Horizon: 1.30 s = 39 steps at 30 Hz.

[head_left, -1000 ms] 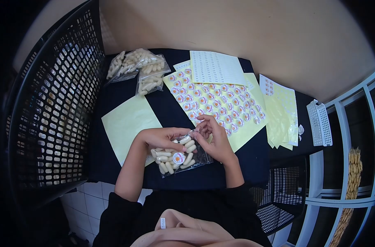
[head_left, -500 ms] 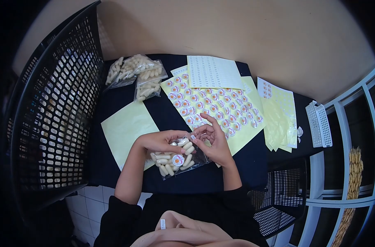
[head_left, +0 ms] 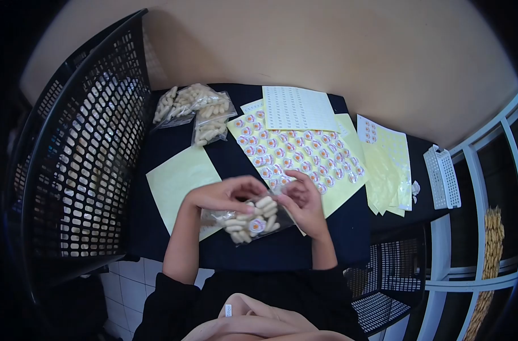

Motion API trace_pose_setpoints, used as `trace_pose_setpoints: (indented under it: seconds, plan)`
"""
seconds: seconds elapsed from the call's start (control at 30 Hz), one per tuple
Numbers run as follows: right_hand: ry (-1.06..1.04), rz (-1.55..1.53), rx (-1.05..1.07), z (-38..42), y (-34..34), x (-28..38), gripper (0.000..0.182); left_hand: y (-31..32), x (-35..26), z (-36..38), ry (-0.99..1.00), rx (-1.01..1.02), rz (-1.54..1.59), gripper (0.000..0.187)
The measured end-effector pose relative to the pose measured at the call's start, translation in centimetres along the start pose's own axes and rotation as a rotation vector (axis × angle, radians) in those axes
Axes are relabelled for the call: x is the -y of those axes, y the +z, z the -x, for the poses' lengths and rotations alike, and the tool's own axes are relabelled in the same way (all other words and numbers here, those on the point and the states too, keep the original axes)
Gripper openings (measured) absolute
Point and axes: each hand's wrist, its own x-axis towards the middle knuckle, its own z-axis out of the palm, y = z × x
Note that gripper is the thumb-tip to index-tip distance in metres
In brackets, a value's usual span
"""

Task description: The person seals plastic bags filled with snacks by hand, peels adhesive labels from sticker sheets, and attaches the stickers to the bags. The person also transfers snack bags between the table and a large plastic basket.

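Note:
A clear plastic bag point(head_left: 250, 224) of pale capsule-shaped pieces, with a round sticker point(head_left: 257, 225) on its front, is held above the dark table. My left hand point(head_left: 227, 193) grips its upper left edge between thumb and fingers. At the bag's upper right edge, my right hand point(head_left: 303, 204) pinches the plastic with thumb and finger. Just beyond my hands lies a yellow sheet of round stickers point(head_left: 296, 153), partly under a white label sheet point(head_left: 298, 108). A blank pale-yellow sheet point(head_left: 182, 182) lies to the left.
Filled bags point(head_left: 205, 111) lie at the back left. A large black basket point(head_left: 82, 153) with pale contents stands at the left. More sheets point(head_left: 384, 165) and a small white basket point(head_left: 442, 177) are at the right. A black crate point(head_left: 387, 278) is lower right.
The bag has tilted and shifted slightly right in my hands. My left fingers have lifted and curled, and my right hand's raised fingers have bent. The whole view has shifted slightly.

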Motion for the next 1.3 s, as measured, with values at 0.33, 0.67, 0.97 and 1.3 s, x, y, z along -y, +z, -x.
trace_pose_setpoints:
  seconds: [0.33, 0.67, 0.97, 1.3]
  plan:
    - [-0.497, 0.172, -1.078, 14.8, -13.7, 6.9, 0.043, -4.7, 1.8, 0.9, 0.027, -1.359, -0.692, 0.032]
    - [-0.006, 0.731, -1.972, 31.2, -25.5, -13.7, 0.035, -5.0, 3.1, 0.3, 0.03, -1.375, -1.041, 0.044]
    - [0.105, -0.392, -1.699, 32.3, -15.9, -21.6, 0.026, -6.1, 4.2, 0.4, 0.009, -1.322, -0.799, 0.053]
    - [-0.292, 0.743, -1.886, 19.1, -18.6, -8.4, 0.02, -5.7, 3.6, 0.0, -0.293, -1.463, -0.771, 0.043]
